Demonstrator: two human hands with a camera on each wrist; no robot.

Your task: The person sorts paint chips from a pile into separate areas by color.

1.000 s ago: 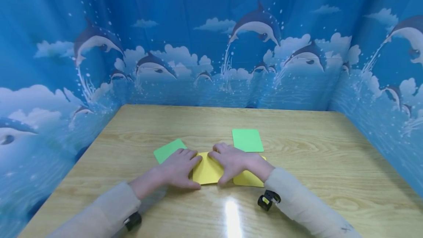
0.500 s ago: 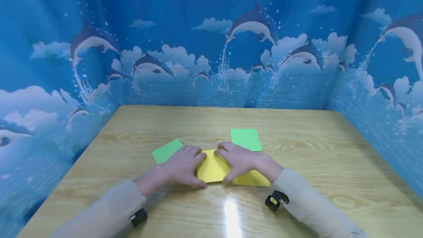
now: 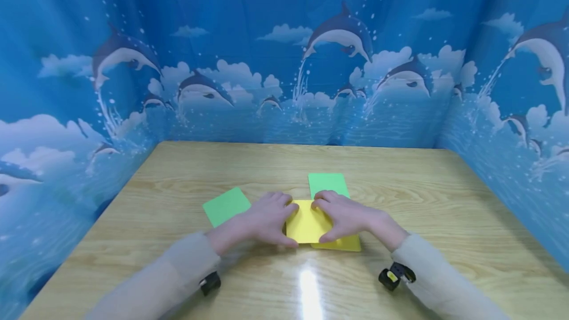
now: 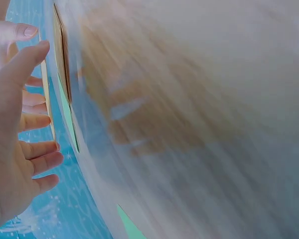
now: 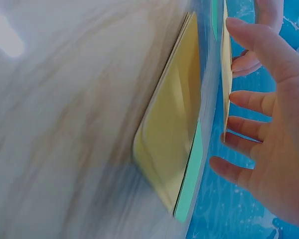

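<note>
A thin yellow square card point(image 3: 305, 228) is held level above the table between both hands. My left hand point(image 3: 268, 220) grips its left side, with thumb and fingertips at the edges. On the opposite side my right hand point(image 3: 348, 216) holds it the same way. In the right wrist view the raised card point(image 5: 225, 74) appears edge-on, apart from the layered yellow cards point(image 5: 169, 109) lying on the table. From the head, the held card partly covers those yellow cards point(image 3: 344, 244).
One green square card point(image 3: 329, 184) lies behind the yellow ones, and another green card point(image 3: 225, 206) lies turned at an angle to the left. The wooden table point(image 3: 400, 177) is bordered by a blue dolphin-print curtain point(image 3: 275, 38).
Both hands have moved to the right with the yellow card between them. It now overlaps more of the yellow cards below, and the left green card shows more fully.
</note>
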